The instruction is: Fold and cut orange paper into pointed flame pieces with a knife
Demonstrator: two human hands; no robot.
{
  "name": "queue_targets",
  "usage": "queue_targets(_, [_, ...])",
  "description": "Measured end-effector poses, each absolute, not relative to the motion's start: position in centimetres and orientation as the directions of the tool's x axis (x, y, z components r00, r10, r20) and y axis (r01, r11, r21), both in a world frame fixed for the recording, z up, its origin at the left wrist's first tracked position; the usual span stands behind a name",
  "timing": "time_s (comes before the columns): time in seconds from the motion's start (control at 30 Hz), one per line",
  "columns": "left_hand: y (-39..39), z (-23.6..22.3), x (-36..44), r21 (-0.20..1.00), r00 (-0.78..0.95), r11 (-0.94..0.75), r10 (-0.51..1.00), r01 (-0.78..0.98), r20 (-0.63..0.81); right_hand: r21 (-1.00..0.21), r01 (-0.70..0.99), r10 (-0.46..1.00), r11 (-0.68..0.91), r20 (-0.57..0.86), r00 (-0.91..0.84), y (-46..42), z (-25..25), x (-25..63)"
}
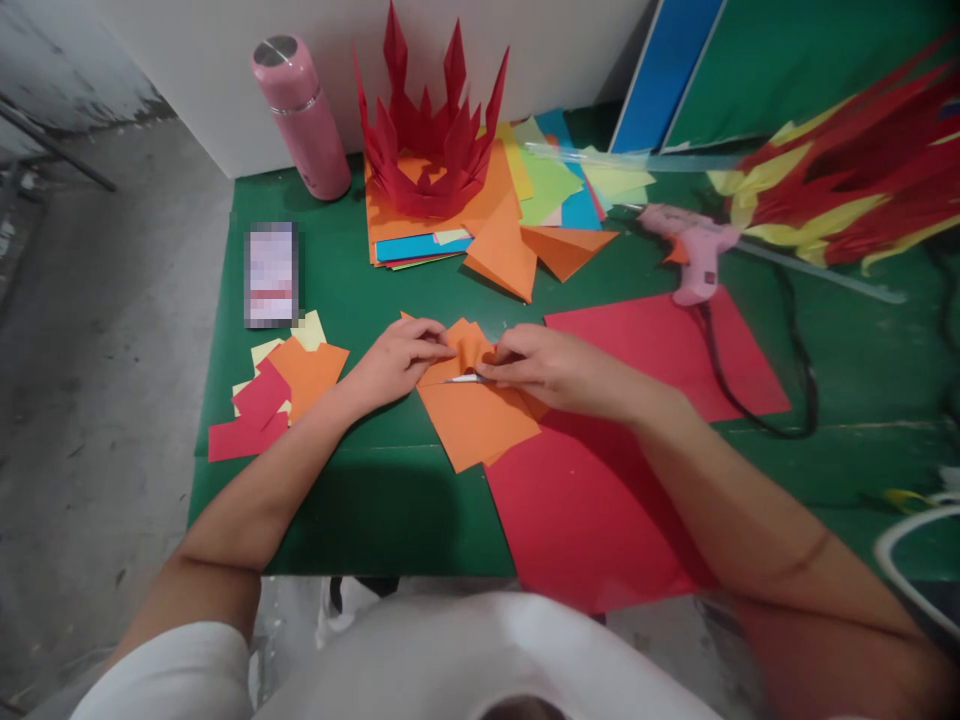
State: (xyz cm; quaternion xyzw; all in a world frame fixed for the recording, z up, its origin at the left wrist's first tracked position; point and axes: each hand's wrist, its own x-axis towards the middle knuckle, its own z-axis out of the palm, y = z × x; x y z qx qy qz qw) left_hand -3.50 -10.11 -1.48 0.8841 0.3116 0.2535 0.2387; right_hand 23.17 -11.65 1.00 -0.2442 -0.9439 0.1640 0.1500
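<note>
A small piece of orange paper (469,345) bulges upward between my two hands, curled in its middle. My left hand (411,356) pinches its left side, fingers closed. On the other side my right hand (534,362) grips the right edge between thumb and fingers. Flat orange sheets (480,425) lie right below, partly over a large red sheet (592,500). A thin whitish object (463,379) shows under the curled paper; its kind I cannot make out.
Behind my hands stand a red paper crown (431,160) and a pink bottle (304,120). Folded orange pieces (510,250) lie near the crown. A pink glue gun (694,250) with a black cord rests at right. Paper scraps (307,380) and a blurred-out rectangular object (271,275) lie left.
</note>
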Motion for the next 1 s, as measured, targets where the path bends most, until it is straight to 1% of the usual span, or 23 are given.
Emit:
queue_targets(0.2, [-10.0,-1.8,-3.5,0.58,0.68,-0.692,0.671,0.43,0.296,-0.408,0.387,0.505,0.827,0.234,-0.831,-11.9,0.9,22.3])
queue_targets(0.4, [-9.9,-1.7,-3.5,0.59,0.683,-0.682,0.675,0.433,0.279,-0.407,0.381,0.498,0.83,0.236,-0.834,-11.9,0.9,22.4])
queue_targets(0.53, [-9.9,-1.5,-3.6,0.593,0.686,-0.686,0.669,0.422,0.286,-0.488,0.37,0.507,0.791,0.184,-0.842,-11.7,1.4,23.8])
queue_targets(0.63, [-10.0,-1.4,-3.5,0.586,0.681,-0.684,0.675,0.435,0.283,-0.562,0.369,0.55,0.74,0.191,-0.813,-11.4,2.1,25.3])
queue_targets(0.7, [-10.1,-1.3,-3.5,0.582,0.678,-0.678,0.683,0.449,0.273,-0.584,0.406,0.607,0.703,0.196,-0.77,-11.2,2.5,26.0])
queue_targets(0.77, [-10.2,-1.2,-3.5,0.576,0.686,-0.677,0.682,0.459,0.255,-0.571,0.494,0.695,0.656,0.202,-0.69,-11.1,2.6,26.4])
queue_targets(0.83, [-10.4,-1.2,-3.6,0.564,0.701,-0.679,0.676,0.47,0.229,-0.528,0.584,0.764,0.616,0.22,-0.607,-11.0,2.5,26.5])
queue_targets(0.93, [-10.6,-1.2,-3.7,0.536,0.698,-0.676,0.686,0.506,0.206,-0.456,0.66,0.795,0.597,0.228,-0.562,-10.8,2.0,26.2])
queue_targets(1.0, [-10.8,-1.3,-3.7,0.514,0.676,-0.684,0.695,0.517,0.245,-0.427,0.675,0.792,0.601,0.206,-0.575,-10.7,1.6,26.0])
